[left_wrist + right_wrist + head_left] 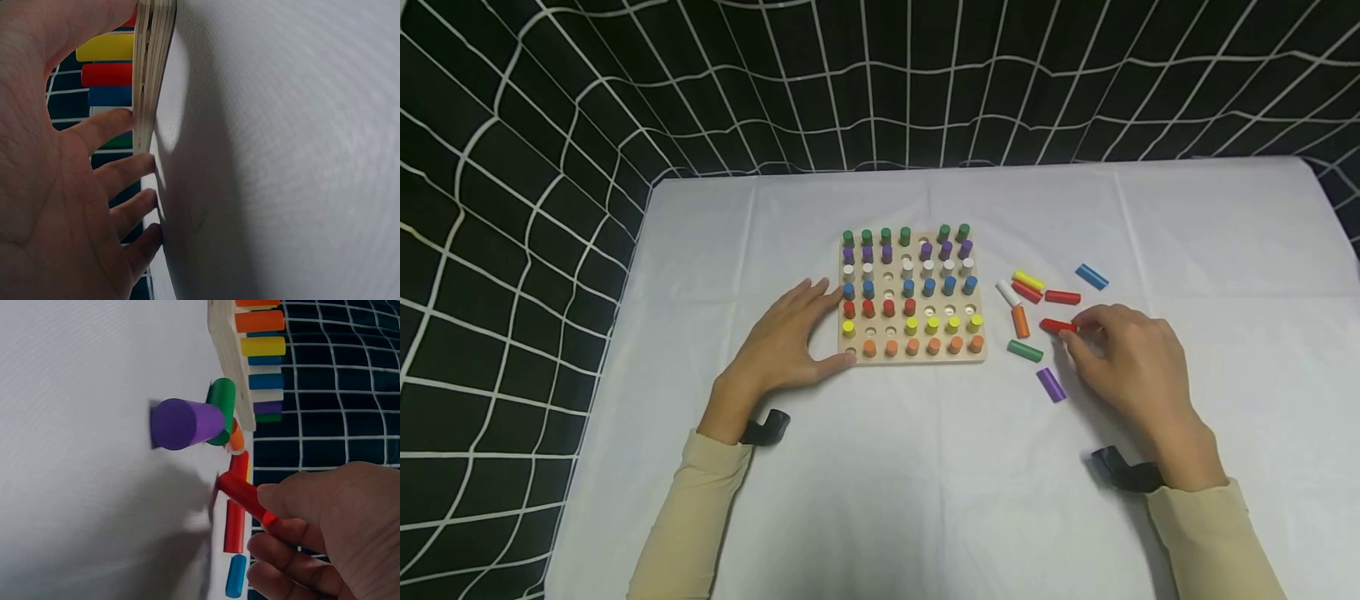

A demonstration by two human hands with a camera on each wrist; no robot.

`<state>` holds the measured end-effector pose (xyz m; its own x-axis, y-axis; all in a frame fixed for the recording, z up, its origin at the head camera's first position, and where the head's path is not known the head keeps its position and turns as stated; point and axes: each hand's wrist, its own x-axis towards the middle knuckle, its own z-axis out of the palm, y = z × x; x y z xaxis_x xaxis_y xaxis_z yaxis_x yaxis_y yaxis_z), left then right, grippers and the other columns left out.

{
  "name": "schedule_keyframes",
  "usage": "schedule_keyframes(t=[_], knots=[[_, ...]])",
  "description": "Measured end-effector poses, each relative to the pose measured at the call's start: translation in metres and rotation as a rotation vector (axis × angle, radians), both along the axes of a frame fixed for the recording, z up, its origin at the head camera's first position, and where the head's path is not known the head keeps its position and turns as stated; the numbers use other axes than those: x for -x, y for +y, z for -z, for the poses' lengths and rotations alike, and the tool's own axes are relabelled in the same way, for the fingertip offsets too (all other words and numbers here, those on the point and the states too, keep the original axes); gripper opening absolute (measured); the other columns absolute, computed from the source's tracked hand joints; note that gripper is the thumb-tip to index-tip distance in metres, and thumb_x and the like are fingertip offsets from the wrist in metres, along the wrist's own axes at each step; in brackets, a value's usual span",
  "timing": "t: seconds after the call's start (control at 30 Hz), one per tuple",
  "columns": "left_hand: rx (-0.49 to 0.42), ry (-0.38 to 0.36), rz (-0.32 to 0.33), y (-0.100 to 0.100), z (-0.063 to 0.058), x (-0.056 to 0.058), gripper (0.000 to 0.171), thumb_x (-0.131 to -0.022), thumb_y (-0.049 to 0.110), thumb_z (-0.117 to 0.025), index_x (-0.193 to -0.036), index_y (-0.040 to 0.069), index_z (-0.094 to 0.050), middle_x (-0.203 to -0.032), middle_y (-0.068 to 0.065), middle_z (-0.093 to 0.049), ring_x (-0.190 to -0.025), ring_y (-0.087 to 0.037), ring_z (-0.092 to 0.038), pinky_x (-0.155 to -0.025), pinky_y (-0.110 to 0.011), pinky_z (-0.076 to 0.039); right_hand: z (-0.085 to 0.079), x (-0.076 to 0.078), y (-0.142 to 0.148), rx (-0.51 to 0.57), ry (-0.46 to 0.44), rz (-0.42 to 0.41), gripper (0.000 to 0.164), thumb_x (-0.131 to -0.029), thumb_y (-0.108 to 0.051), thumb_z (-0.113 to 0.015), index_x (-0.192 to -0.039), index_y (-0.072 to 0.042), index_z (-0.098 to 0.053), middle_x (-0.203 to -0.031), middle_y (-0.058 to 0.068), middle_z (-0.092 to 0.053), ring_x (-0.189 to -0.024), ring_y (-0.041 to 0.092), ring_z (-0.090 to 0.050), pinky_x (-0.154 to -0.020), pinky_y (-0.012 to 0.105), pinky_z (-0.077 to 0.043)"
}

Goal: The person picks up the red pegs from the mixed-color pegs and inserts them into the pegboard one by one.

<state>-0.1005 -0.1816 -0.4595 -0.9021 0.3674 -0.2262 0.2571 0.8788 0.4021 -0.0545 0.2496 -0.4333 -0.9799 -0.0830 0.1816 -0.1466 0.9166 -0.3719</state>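
Right sleeve: behind the grip.
Purple peg: near side, left of the grip; best not brushed.
Right hand: pinches the red peg near one end, usefully leaving the other free.
Left hand: spread, touching the peg board; light steadying should suffice.
Board: left of the grip, some holes unfilled.

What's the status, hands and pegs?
Left hand touching board. Right hand pinching red peg. Loose orange peg and loose green peg between that and board.
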Motion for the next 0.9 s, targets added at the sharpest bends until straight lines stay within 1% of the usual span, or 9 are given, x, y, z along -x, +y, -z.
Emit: schedule_keyframes(t=[0.17,0.37,0.6,0.77,0.83,0.9], knots=[[0.002,0.007,0.000,0.000,0.002,0.000,0.099,-0.086,0.072,-0.066,-0.167,0.026,-0.034,-0.178,-0.003,-0.025,-0.168,-0.028,-0.016,-0.138,-0.053,-0.018,-0.002,0.002,-0.001,0.009,0.010,-0.019,0.020,-0.087,-0.016,-0.081,-0.102,-0.002,-0.077,-0.086,0.017,-0.076,-0.066,0.026,-0.055,-0.064,0.039,-0.039],[0.010,0.007,-0.001,-0.001,0.003,0.001,0.100,-0.086,0.073,-0.065,-0.168,0.027,-0.033,-0.178,-0.003,-0.025,-0.168,-0.028,-0.016,-0.138,-0.053,-0.018,-0.005,0.004,-0.002,0.016,-0.002,-0.051,0.023,-0.087,-0.014,-0.080,-0.107,-0.002,-0.076,-0.095,0.019,-0.078,-0.069,0.026,-0.058,-0.059,0.034,-0.040],[-0.003,0.006,0.007,0.000,0.002,0.001,0.100,-0.086,0.074,-0.065,-0.168,0.027,-0.033,-0.178,-0.004,-0.025,-0.168,-0.029,-0.016,-0.137,-0.054,-0.018,-0.011,0.007,-0.004,0.014,-0.034,-0.077,0.023,-0.089,-0.011,-0.077,-0.110,-0.003,-0.076,-0.100,0.018,-0.077,-0.075,0.028,-0.062,-0.060,0.036,-0.044],[0.006,-0.006,0.001,-0.003,0.000,-0.002,0.100,-0.085,0.072,-0.067,-0.167,0.027,-0.034,-0.178,-0.003,-0.024,-0.168,-0.029,-0.015,-0.138,-0.054,-0.018,-0.013,0.010,-0.009,0.010,-0.092,-0.108,0.022,-0.091,-0.015,-0.076,-0.111,-0.006,-0.077,-0.103,0.016,-0.078,-0.084,0.031,-0.067,-0.066,0.042,-0.051],[0.000,-0.002,0.002,-0.003,0.000,-0.002,0.099,-0.085,0.072,-0.067,-0.167,0.026,-0.034,-0.178,-0.003,-0.025,-0.168,-0.029,-0.016,-0.138,-0.054,-0.018,-0.014,0.011,-0.010,0.006,-0.094,-0.117,0.021,-0.091,-0.015,-0.077,-0.111,-0.007,-0.077,-0.103,0.015,-0.078,-0.085,0.030,-0.067,-0.068,0.043,-0.052],[-0.012,0.002,0.005,-0.001,0.000,-0.001,0.099,-0.086,0.072,-0.067,-0.167,0.026,-0.035,-0.178,-0.003,-0.026,-0.168,-0.029,-0.016,-0.138,-0.054,-0.018,-0.015,0.012,-0.010,0.002,-0.078,-0.127,0.020,-0.090,-0.014,-0.078,-0.109,-0.008,-0.077,-0.101,0.013,-0.077,-0.084,0.029,-0.067,-0.068,0.042,-0.052]])
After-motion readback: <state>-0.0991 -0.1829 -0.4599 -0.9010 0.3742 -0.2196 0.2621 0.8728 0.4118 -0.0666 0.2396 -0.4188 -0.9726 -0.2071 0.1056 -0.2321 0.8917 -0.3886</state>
